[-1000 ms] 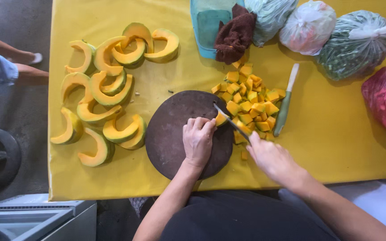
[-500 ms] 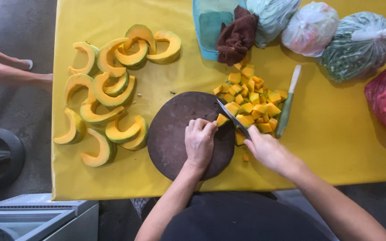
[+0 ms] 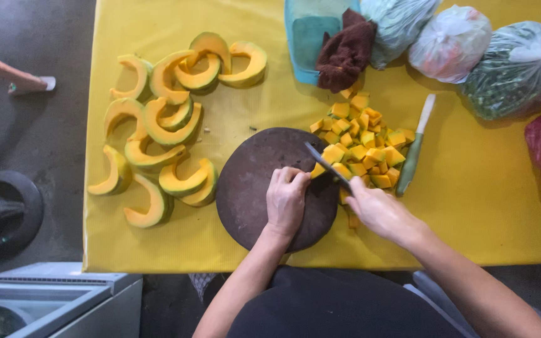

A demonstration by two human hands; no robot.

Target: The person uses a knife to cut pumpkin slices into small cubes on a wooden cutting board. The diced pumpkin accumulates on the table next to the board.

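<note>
The right hand (image 3: 380, 213) grips a thin-bladed knife (image 3: 327, 165). The left hand (image 3: 287, 200) pins an orange squash chunk (image 3: 316, 170) on a round dark wooden board (image 3: 245, 181), fingers curled closed around it.

Your round dark wooden board (image 3: 252, 188) sits center on the yellow table (image 3: 471, 206); crescent pumpkin slices (image 3: 164, 125) left, orange pumpkin cubes (image 3: 364, 147) right, w/ tied plastic bags (image 3: 471, 50) behind.

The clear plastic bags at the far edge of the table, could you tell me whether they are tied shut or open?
Tied shut: the greens bag and white bag show knotted tops.
</note>
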